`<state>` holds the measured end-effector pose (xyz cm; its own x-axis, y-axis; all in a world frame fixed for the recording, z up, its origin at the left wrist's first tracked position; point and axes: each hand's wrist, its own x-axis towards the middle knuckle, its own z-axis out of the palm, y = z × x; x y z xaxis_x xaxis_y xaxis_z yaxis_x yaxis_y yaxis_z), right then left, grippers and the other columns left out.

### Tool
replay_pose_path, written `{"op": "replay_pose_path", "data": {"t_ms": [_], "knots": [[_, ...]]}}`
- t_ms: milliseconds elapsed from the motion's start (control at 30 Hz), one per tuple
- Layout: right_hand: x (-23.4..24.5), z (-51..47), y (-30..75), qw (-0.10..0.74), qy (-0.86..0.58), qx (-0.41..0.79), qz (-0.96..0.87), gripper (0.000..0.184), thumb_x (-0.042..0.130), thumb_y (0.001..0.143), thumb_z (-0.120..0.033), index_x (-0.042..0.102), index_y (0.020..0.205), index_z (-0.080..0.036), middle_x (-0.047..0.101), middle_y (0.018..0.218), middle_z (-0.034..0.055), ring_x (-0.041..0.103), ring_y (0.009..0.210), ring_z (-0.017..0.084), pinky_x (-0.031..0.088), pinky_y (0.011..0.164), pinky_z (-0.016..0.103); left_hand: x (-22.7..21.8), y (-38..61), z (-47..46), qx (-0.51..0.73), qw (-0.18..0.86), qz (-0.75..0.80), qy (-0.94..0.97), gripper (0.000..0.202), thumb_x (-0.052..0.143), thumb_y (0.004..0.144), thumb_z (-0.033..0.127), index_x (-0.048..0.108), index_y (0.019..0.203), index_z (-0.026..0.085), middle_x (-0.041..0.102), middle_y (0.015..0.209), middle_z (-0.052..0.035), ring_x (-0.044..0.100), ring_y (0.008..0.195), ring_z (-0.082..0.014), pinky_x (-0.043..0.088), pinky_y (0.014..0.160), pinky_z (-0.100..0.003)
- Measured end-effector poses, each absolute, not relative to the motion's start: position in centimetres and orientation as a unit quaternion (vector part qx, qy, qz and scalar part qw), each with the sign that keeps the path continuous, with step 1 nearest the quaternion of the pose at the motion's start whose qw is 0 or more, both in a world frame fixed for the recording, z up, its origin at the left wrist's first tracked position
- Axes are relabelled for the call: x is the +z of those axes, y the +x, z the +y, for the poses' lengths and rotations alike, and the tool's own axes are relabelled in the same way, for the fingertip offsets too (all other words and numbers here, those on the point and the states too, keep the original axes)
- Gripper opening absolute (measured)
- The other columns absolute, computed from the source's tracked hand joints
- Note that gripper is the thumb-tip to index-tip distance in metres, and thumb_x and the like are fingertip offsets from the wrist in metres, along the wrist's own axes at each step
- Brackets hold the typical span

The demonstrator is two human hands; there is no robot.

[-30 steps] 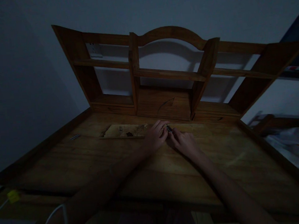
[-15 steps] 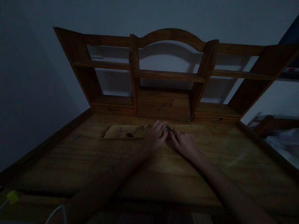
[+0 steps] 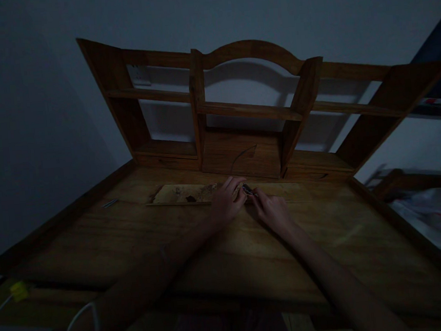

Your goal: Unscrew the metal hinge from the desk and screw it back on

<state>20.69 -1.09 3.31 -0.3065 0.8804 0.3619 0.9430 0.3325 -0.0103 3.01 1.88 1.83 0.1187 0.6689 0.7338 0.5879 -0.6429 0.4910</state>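
Black, partly shiny, in head view: pinched small object [image 3: 247, 189] between right hand [image 3: 272, 211] thumb and forefinger, just right of left hand [image 3: 225, 201] fingertips. Curled left fingers close by; too dim, could not tell if clamped on it or just beside it. Worked over wooden desk [image 3: 213, 253], with pale stained strip [image 3: 169, 193] beyond and left of the fingers, thin metallic pieces [image 3: 110, 203] well left. Probably called for firm fingertip pinch, left fingers bracing close, small controlled moves, more light at the fingertips.
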Motion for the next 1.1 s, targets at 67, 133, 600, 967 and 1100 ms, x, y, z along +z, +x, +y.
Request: {"op": "replay_pose_path", "data": {"t_ms": [67, 133, 600, 967, 1100], "knots": [[3.3, -1.07, 20.77, 0.153, -0.568, -0.096, -0.803, 0.039, 0.029, 0.108, -0.043, 0.059, 0.123, -0.021, 0.078, 0.085, 0.0058, 0.073, 0.07, 0.021, 0.028, 0.059, 0.03, 1.77, 2.99, 1.9, 0.511, 0.043, 0.423, 0.747, 0.029, 0.056, 0.094, 0.014, 0.062, 0.121, 0.023, 0.068, 0.112, -0.0026, 0.067, 0.099, -0.0164, 0.054, 0.09, -0.028], [3.3, -1.04, 20.83, 0.159, -0.564, -0.088, -0.806, 0.038, 0.031, 0.108, -0.042, 0.058, 0.124, -0.022, 0.078, 0.087, 0.0055, 0.073, 0.071, 0.021, 0.03, 0.06, 0.029, 1.77, 2.95, 1.89, 0.513, 0.045, 0.422, 0.746, 0.029, 0.056, 0.094, 0.015, 0.061, 0.121, 0.023, 0.068, 0.112, -0.0027, 0.067, 0.098, -0.0159, 0.053, 0.089, -0.028], [3.38, -1.06, 20.81, 0.167, -0.553, -0.102, -0.81, 0.04, 0.026, 0.109, -0.041, 0.058, 0.124, -0.021, 0.077, 0.083, 0.0055, 0.07, 0.066, 0.021, 0.027, 0.058, 0.03, 2.14, 2.91, 1.89, 0.515, 0.055, 0.431, 0.739, 0.027, 0.055, 0.093, 0.014, 0.061, 0.118, 0.023, 0.068, 0.111, -0.0034, 0.067, 0.1, -0.017, 0.054, 0.089, -0.029], [3.36, -1.02, 20.78, 0.175, -0.555, -0.091, -0.808, 0.037, 0.031, 0.107, -0.043, 0.056, 0.123, -0.022, 0.077, 0.085, 0.0039, 0.071, 0.068, 0.02, 0.03, 0.06, 0.029, 1.94, 2.86, 2.04, 0.517, 0.045, 0.433, 0.737, 0.027, 0.055, 0.093, 0.015, 0.061, 0.119, 0.023, 0.068, 0.109, -0.0028, 0.067, 0.098, -0.0165, 0.054, 0.088, -0.029], [3.74, -1.33, 20.64, 0.182, -0.56, -0.086, -0.804, 0.038, 0.034, 0.106, -0.048, 0.056, 0.124, -0.023, 0.078, 0.088, 0.0041, 0.073, 0.073, 0.022, 0.033, 0.062, 0.029, 1.94, 2.82, 2.12, 0.521, 0.047, 0.425, 0.739, 0.027, 0.055, 0.093, 0.015, 0.061, 0.118, 0.023, 0.068, 0.108, -0.0035, 0.067, 0.097, -0.0169, 0.054, 0.088, -0.03]]}}
